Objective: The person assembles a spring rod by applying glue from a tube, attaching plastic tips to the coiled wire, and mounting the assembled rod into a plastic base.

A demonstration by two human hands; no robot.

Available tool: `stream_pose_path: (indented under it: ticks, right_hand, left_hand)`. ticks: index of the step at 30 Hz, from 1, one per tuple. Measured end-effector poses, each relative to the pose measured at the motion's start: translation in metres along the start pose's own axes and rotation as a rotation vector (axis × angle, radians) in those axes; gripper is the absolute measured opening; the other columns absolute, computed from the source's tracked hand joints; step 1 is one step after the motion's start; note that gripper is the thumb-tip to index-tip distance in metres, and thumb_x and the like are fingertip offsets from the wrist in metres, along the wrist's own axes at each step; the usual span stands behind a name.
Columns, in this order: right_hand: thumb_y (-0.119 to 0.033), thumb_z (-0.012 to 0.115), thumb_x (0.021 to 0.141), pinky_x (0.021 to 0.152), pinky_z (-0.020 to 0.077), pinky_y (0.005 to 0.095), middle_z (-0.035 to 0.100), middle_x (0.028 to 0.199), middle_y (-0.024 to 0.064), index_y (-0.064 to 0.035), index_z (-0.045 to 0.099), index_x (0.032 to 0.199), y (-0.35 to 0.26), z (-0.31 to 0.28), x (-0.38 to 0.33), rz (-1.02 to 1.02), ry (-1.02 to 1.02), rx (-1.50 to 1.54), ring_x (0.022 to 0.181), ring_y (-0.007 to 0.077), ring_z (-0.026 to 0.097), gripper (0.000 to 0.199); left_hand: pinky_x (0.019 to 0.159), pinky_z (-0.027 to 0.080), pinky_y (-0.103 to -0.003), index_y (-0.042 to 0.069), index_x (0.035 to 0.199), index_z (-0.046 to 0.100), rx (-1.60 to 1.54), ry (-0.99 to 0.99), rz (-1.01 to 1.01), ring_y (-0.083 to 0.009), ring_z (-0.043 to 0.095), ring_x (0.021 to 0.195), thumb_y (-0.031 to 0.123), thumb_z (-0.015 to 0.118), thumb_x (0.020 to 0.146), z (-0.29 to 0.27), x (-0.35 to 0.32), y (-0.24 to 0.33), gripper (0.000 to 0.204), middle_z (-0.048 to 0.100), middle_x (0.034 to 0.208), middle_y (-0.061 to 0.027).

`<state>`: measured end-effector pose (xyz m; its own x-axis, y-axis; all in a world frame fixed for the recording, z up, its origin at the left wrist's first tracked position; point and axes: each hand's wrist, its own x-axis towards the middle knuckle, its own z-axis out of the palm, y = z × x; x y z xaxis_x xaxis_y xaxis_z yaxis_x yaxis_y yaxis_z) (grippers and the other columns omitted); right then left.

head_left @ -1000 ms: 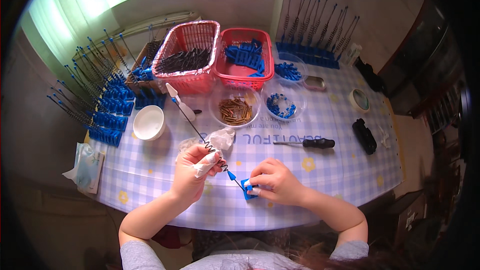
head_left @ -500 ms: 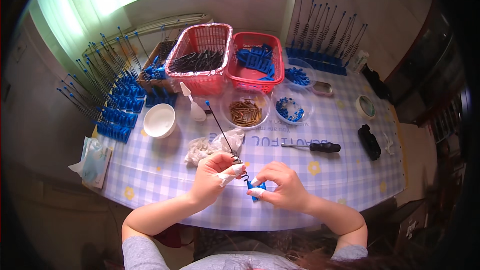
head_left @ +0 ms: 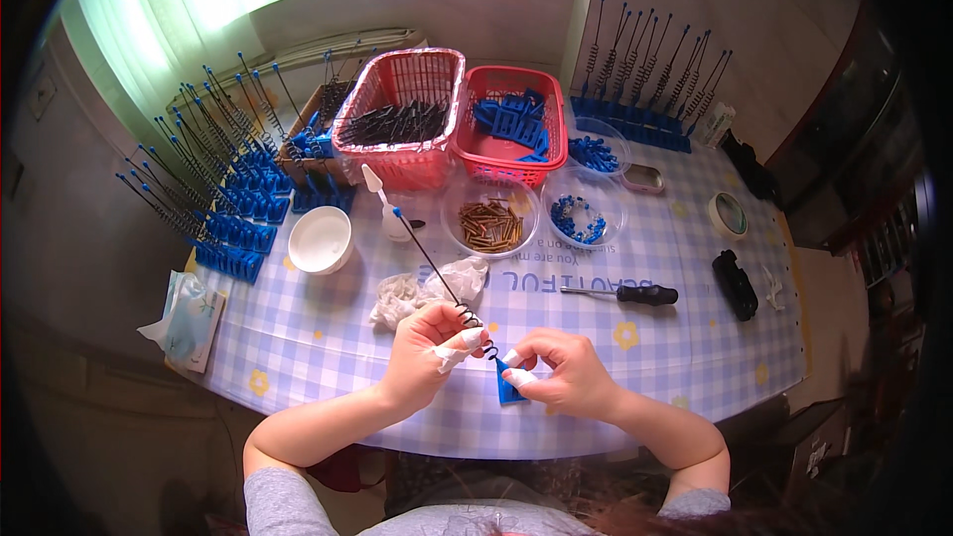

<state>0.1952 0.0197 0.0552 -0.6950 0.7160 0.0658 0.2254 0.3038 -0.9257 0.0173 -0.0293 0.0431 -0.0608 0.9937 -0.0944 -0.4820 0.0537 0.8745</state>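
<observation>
Between thumb and fingers, my left hand (head_left: 429,349) pinches a black coiled wire rod (head_left: 429,256). Its straight upper part leans up and left to a small blue tip, and the coil sits at my fingers. My right hand (head_left: 568,377) grips a small blue plastic base (head_left: 509,384) by its upper right side, close to the table. The coil's lower end meets the top of this base; my fingers partly hide the joint. White tape wraps fingers on both hands. Crumpled white tissue (head_left: 452,283) lies just beyond my left hand.
Red baskets hold black rods (head_left: 402,124) and blue bases (head_left: 516,119). Tubs contain brass-coloured pieces (head_left: 490,226) and small blue parts (head_left: 578,221). A screwdriver (head_left: 645,294) lies right; a white bowl (head_left: 321,240) stands left. Rows of finished-looking blue stands (head_left: 233,260) line the far left; others (head_left: 635,124) stand back right.
The rod's blue tip has swung left and down, so the rod leans more. The blue base has turned in my right hand, showing more of its flat face. Both hands keep their hold.
</observation>
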Motion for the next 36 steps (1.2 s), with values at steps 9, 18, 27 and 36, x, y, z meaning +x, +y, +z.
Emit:
stream_pose_path:
  ticks: [9, 18, 27, 36]
  right_hand:
    - [-0.011, 0.061, 0.072, 0.056, 0.0410, 0.0191, 0.056, 0.072, 0.0015, -0.0013, 0.058, 0.081, 0.007, -0.004, -0.002, 0.244, -0.112, 0.391, 0.061, 0.0043, 0.049, 0.013]
    - [-0.003, 0.055, 0.076, 0.060, 0.0423, 0.0188, 0.056, 0.077, 0.0019, 0.0010, 0.055, 0.087, 0.007, -0.012, 0.000, 0.340, -0.214, 0.775, 0.068, 0.0048, 0.051, 0.012]
    - [-0.002, 0.055, 0.075, 0.062, 0.0417, 0.0192, 0.055, 0.078, 0.0012, 0.0009, 0.056, 0.087, 0.008, -0.008, -0.002, 0.339, -0.222, 0.781, 0.069, 0.0047, 0.050, 0.012]
    - [-0.004, 0.056, 0.075, 0.062, 0.0418, 0.0186, 0.056, 0.078, 0.0006, 0.0007, 0.057, 0.088, 0.012, -0.005, -0.002, 0.332, -0.228, 0.753, 0.069, 0.0040, 0.050, 0.014]
  left_hand:
    - [0.063, 0.042, -0.025, 0.003, 0.095, 0.050, -0.041, -0.137, 0.005, -0.0163, 0.055, 0.075, 0.008, 0.063, 0.069, 0.003, -0.001, 0.002, 0.029, 0.057, 0.084, -0.0084]
    - [0.066, 0.041, -0.020, 0.003, 0.094, 0.054, 0.146, -0.376, -0.103, -0.0059, 0.051, 0.074, 0.002, 0.061, 0.071, -0.003, -0.001, -0.003, 0.024, 0.053, 0.081, -0.0007]
    - [0.072, 0.043, -0.022, 0.001, 0.093, 0.054, 0.099, -0.348, -0.092, -0.0080, 0.052, 0.080, 0.001, 0.058, 0.074, 0.000, -0.001, -0.002, 0.019, 0.054, 0.085, -0.0013]
    - [0.077, 0.044, -0.028, -0.001, 0.090, 0.054, 0.107, -0.356, -0.055, -0.0147, 0.053, 0.088, -0.009, 0.055, 0.071, -0.001, -0.001, -0.002, 0.021, 0.053, 0.091, -0.0075]
